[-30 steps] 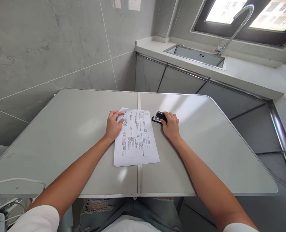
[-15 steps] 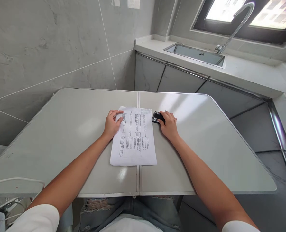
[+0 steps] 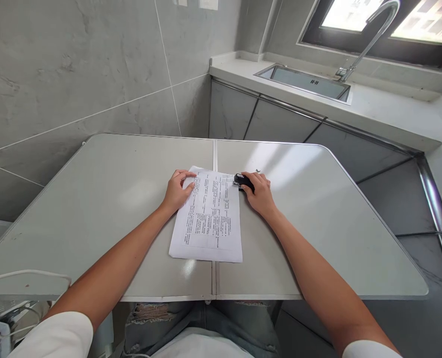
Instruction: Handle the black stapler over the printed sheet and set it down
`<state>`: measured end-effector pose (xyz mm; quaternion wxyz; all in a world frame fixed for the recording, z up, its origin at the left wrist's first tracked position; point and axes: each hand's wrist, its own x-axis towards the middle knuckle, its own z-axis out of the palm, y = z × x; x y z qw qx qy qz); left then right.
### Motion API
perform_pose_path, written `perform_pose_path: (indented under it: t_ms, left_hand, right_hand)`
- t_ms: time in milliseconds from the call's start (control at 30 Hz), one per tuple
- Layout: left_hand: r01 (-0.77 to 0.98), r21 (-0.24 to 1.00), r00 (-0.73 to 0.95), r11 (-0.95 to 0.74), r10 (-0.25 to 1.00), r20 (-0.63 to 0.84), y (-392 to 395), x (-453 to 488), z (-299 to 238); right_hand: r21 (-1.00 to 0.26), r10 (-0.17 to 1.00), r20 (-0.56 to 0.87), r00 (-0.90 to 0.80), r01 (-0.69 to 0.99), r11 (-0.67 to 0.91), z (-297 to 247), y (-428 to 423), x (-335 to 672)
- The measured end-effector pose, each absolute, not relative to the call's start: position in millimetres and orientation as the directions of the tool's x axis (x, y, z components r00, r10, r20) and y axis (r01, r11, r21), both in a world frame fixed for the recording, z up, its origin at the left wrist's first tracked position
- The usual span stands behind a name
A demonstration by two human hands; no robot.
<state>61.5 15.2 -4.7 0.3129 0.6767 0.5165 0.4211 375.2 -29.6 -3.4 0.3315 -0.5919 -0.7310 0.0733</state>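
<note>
Printed white sheets of paper (image 3: 209, 219) lie on a grey folding table (image 3: 112, 199), across its middle seam. My left hand (image 3: 176, 191) rests on the paper's upper left part, fingers curled with the tips pressing the sheet down. My right hand (image 3: 260, 193) is closed around a small black stapler (image 3: 240, 181), whose nose sits at the paper's upper right corner.
A counter with a steel sink (image 3: 305, 82) and a tall curved tap (image 3: 370, 37) runs along the back right under a window. Tiled wall stands behind the table. White cables (image 3: 23, 276) hang at the table's near left corner.
My right hand has slid the stapler left until it meets the paper's top right corner. The paper has shifted and turned slightly under my left hand.
</note>
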Motion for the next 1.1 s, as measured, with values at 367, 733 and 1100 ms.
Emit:
perform_pose_path:
  t_ms: [367,733,1100]
  left_hand:
    - [0.518,0.804,0.154,-0.292,0.956,0.248,13.1,63.5,-4.0]
    - [0.514,0.806,0.155,-0.294,0.956,0.249,12.2,64.3,-3.0]
    - [0.507,0.811,0.158,-0.292,0.957,0.245,13.5,63.3,-5.6]
  right_hand:
    - [-0.440,0.882,0.434,-0.184,0.811,0.386,-1.4,-31.6,370.2]
    - [-0.407,0.886,0.433,-0.168,0.840,0.358,-2.1,-33.4,360.3]
    - [-0.391,0.879,0.451,-0.158,0.850,0.353,-3.5,-33.4,357.5]
